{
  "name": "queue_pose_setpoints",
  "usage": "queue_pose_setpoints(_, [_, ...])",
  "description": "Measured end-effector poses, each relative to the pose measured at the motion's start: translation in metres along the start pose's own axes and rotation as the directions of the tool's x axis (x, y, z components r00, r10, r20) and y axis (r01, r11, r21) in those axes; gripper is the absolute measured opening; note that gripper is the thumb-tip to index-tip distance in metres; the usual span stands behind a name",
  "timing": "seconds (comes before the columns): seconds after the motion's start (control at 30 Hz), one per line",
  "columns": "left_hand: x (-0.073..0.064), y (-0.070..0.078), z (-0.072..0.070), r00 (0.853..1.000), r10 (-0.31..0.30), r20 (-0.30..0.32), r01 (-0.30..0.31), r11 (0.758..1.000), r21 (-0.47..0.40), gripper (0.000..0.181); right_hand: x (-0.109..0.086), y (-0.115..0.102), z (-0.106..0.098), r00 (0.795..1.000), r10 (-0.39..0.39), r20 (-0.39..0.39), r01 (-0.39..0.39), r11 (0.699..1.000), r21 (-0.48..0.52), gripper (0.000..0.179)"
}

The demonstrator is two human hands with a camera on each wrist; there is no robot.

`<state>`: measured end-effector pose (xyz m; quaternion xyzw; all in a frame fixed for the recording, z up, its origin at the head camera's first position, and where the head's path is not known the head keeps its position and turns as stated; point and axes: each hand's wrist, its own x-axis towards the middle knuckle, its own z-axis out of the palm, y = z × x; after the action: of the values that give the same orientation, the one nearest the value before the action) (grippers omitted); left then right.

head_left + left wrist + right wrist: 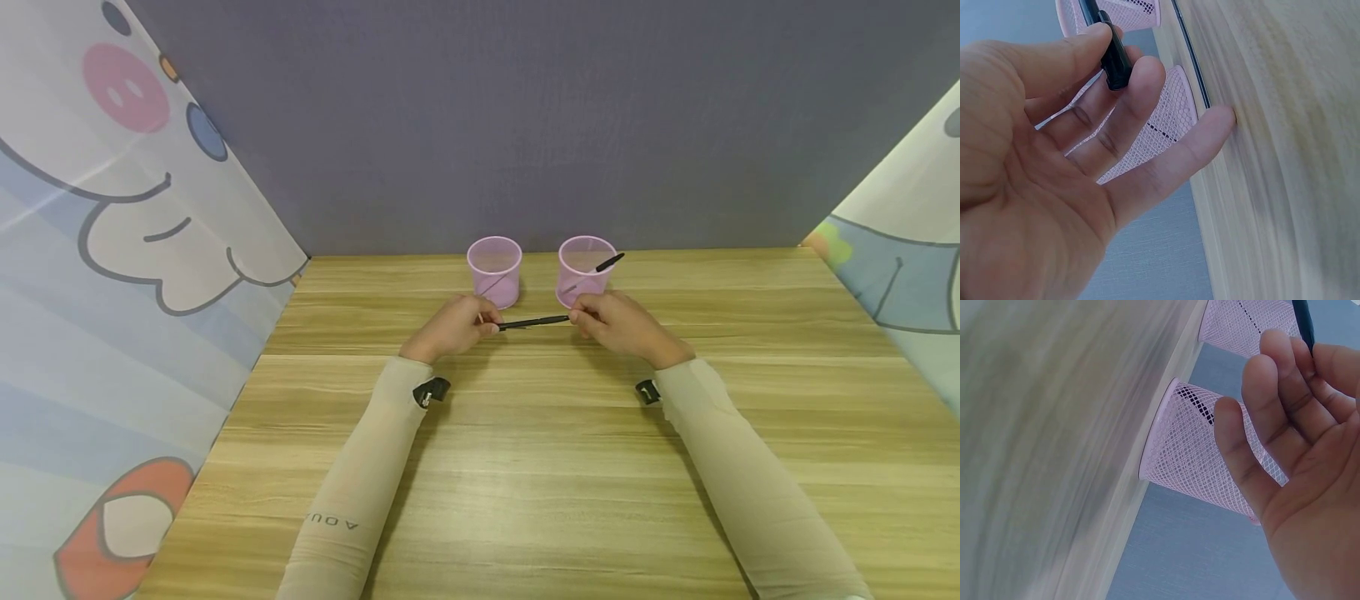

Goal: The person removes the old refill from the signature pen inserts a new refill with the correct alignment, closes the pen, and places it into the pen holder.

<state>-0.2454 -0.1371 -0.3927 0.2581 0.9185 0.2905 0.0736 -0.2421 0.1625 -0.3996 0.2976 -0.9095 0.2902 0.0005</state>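
A black pen (534, 322) is held level between both hands, just in front of two pink mesh pen cups. My left hand (457, 327) pinches its clip end between thumb and fingers; the left wrist view shows the clip and end (1116, 65) close up. The other end (1303, 325) is pinched by my right hand (617, 327), whose remaining fingers are spread loosely. Behind the left hand stands the left pen cup (505, 292), upright. The right pen cup (570, 290), also upright, has another black pen (610, 262) leaning out over its right rim.
A thin dark rod (1191, 53) shows along the wood-grain table (525, 483), close to the left little finger; its kind is unclear. A grey panel (480, 125) rises behind the cups. Cartoon-printed sheets (150, 333) flank the table.
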Motion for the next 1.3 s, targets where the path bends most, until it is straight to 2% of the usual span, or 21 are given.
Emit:
queue_pose_setpoints(1.0, [0.0002, -0.0002, 0.0008, 1.0, 0.001, 0.006, -0.001, 1.0, -0.019, 0.01, -0.0007, -0.0019, -0.0021, 0.999, 0.041, 0.02, -0.042, 0.999, 0.028, 0.025])
queue_pose_setpoints(1.3, [-0.0001, -0.0002, 0.0006, 1.0, -0.002, 0.006, 0.003, 1.0, -0.024, 0.01, -0.001, -0.0026, -0.0034, 0.999, 0.045, -0.009, -0.044, 0.999, 0.022, 0.006])
